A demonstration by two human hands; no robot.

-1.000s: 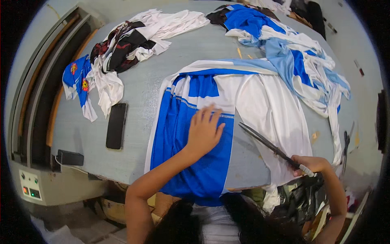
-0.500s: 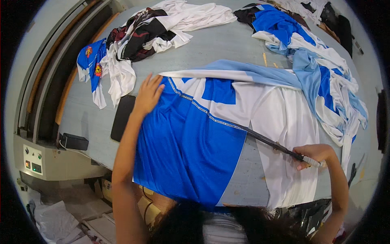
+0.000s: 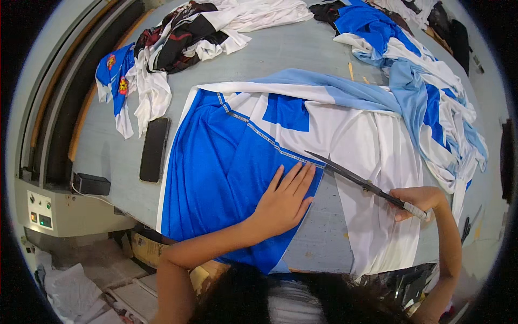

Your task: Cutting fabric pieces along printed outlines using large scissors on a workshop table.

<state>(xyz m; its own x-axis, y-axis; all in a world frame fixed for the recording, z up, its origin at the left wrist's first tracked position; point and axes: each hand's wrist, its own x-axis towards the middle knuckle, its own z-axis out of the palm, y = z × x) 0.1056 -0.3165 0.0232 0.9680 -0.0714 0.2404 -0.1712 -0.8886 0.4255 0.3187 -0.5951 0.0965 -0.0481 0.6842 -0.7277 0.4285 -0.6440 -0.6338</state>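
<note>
Left hand (image 3: 283, 202) spread flat pins the blue fabric panel (image 3: 216, 178) taut (no slipping) while right hand (image 3: 418, 201), grip wrapped round the scissors (image 3: 359, 181), cuts along its edge.

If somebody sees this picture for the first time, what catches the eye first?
First comes the bright blue fabric spread over the grey table, with the left hand pressed flat on it. To its right, the right hand holds long scissors whose blades lie along the edge between blue and white cloth.

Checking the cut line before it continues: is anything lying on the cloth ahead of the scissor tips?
Nothing visible. The scissors point along the blue fabric seam; the left hand presses beside it, just below the tips.
</note>
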